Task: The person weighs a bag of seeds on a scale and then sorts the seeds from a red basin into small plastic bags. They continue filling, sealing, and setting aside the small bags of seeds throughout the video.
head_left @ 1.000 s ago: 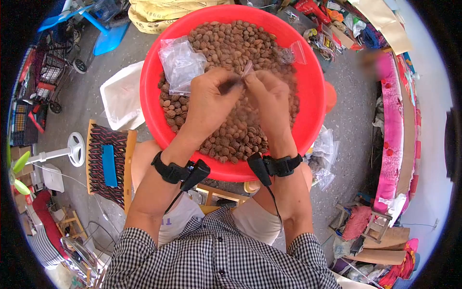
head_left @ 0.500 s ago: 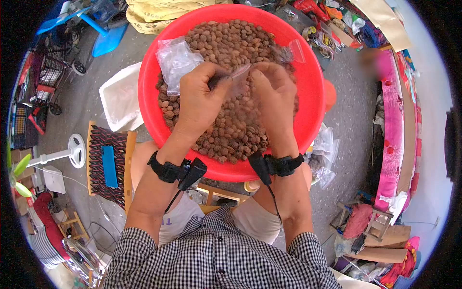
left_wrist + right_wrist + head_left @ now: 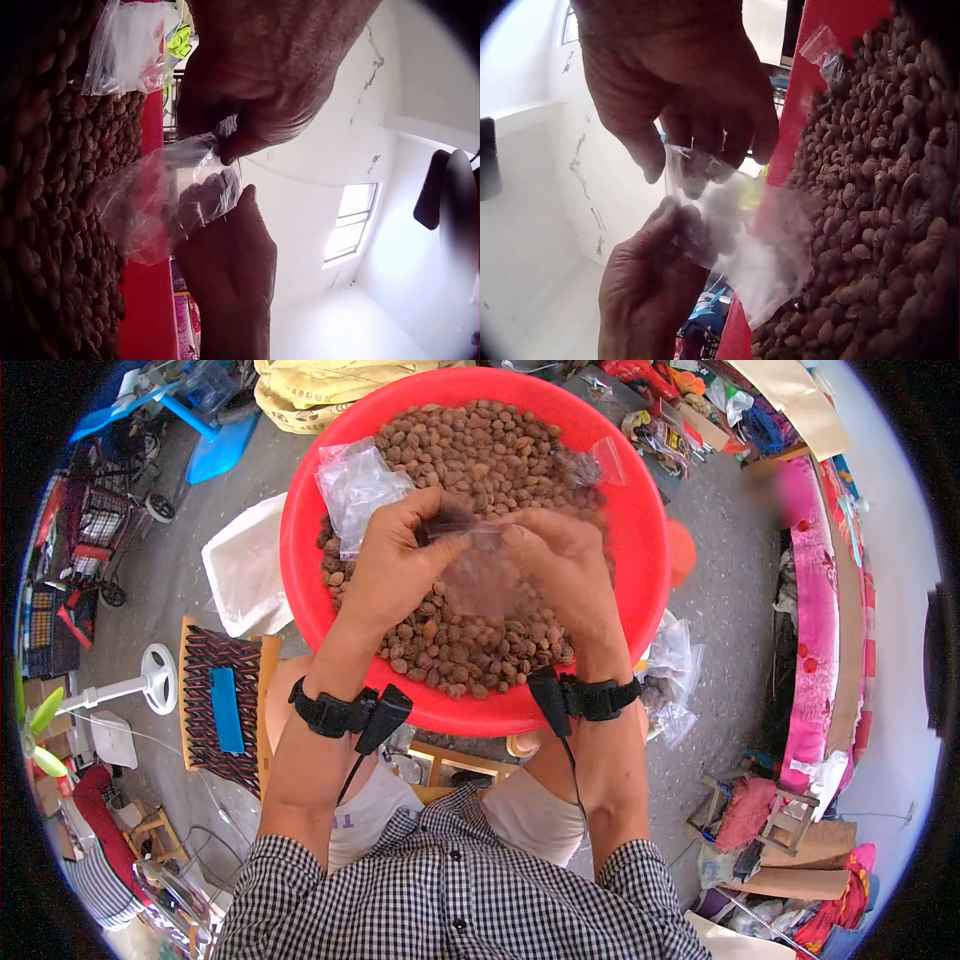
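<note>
A clear plastic bag (image 3: 485, 575) hangs between the two hands, over a heap of brown wrinkled nuts (image 3: 480, 650) in a big red basin (image 3: 650, 560). My left hand (image 3: 400, 560) pinches one side of the bag's top edge between thumb and fingers. At the opposite side, my right hand (image 3: 565, 570) pinches that edge too. In the left wrist view the bag (image 3: 142, 210) looks thin and see-through, its lower part hanging in front of the nuts. The right wrist view shows the right hand's fingers (image 3: 735, 139) partly behind the plastic.
Flat clear bags (image 3: 360, 490) lie on the nuts at the basin's left. A small bag (image 3: 605, 460) lies at its upper right. Beside the basin are a white tub (image 3: 245, 565), more clear bags (image 3: 675, 670) and a woven stool (image 3: 225, 700) with a blue phone-like object on it.
Both hands have shifted slightly left. The bag, earlier a narrow blurred strip near the fingertips, now hangs spread between them. The right hand's fingertips have come back to its edge.
</note>
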Motion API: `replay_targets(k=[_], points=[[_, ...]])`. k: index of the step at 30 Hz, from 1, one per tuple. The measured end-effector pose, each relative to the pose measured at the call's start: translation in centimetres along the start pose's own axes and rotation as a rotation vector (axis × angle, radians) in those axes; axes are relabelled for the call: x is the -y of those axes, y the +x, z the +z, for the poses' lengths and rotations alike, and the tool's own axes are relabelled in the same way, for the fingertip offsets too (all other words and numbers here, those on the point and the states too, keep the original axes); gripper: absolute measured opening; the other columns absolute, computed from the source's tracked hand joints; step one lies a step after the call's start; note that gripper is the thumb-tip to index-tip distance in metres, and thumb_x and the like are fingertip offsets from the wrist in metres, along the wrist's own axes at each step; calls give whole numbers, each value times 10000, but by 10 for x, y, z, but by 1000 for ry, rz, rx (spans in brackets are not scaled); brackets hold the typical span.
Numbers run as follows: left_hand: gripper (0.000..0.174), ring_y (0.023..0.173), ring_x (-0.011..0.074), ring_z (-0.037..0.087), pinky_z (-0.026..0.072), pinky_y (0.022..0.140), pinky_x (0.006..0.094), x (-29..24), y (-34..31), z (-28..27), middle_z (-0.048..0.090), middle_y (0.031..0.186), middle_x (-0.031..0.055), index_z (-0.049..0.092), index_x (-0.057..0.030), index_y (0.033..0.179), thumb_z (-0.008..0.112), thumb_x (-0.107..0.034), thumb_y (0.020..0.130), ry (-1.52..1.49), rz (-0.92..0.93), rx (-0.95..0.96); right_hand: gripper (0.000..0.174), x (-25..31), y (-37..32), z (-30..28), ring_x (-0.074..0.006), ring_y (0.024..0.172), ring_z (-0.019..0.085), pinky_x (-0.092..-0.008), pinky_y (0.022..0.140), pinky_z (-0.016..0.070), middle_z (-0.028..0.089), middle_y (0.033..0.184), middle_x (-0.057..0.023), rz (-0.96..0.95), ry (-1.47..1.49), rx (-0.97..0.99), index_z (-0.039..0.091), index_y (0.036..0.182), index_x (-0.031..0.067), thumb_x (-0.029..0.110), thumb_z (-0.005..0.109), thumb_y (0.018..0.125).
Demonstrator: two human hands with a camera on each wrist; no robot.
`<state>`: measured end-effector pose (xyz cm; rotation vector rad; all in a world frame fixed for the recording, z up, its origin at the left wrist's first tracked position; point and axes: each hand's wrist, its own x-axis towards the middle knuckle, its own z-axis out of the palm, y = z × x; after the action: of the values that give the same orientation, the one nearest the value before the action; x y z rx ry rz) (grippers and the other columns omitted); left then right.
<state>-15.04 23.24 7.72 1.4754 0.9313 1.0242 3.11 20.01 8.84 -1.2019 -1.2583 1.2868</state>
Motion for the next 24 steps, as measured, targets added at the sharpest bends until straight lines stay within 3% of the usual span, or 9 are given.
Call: replay_targets(k=[7,10,13,15,16,19,22,24], points=[[314,920,126,584,472,829,263,3,-1,-1,632,980,27,601,2,1069,691,-33,770,-111,-37,92,80,-5,1,-1,-54,711,565,-215,644,456,645,756,9,-56,-45,-159,695,858,-6,53,662,815],[277,850,93,578,485,755,253,3,-1,3,628,905,28,599,22,1028,676,15,762,-143,-8,-8,31,-6,1,0,-52,692,555,-214,633,450,635,745,17,-71,2,-216,681,805,3,30,682,791],[244,795,84,586,489,712,237,-4,-2,6,626,878,27,602,27,1025,674,-23,797,-98,-102,-184,40,-6,2,3,-52,684,549,-219,626,446,628,743,21,-120,-4,-279,652,765,7,10,690,775],[238,743,84,590,489,657,230,5,1,7,630,859,29,595,18,1034,667,-62,821,-144,-48,-201,65,-4,2,7,-53,691,545,-222,630,444,623,745,21,-147,-13,-306,631,745,8,-2,691,770],[237,717,83,593,488,629,226,8,1,6,632,850,30,592,14,1038,664,-82,833,-166,-23,-210,70,-4,2,8,-66,692,549,-227,631,443,621,744,10,-175,-32,-304,628,745,10,-5,693,764],[262,881,127,611,495,798,251,5,-4,9,637,989,53,565,11,1109,619,-92,874,-434,-226,-172,85,-7,3,13,-117,702,564,-250,641,447,615,740,-27,-274,-137,-301,621,747,15,-16,699,740],[304,896,164,625,512,799,282,6,0,11,636,1011,76,541,17,1136,624,-54,852,-565,-323,-184,111,-11,5,17,-193,733,583,-291,666,459,611,736,-68,-418,-324,-279,625,757,22,-32,703,698],[334,899,177,626,517,799,293,14,5,9,634,1018,90,530,22,1144,631,-29,830,-575,-276,-208,143,-11,8,19,-239,763,591,-322,688,467,613,738,-87,-537,-425,-226,631,770,27,-42,703,668]])
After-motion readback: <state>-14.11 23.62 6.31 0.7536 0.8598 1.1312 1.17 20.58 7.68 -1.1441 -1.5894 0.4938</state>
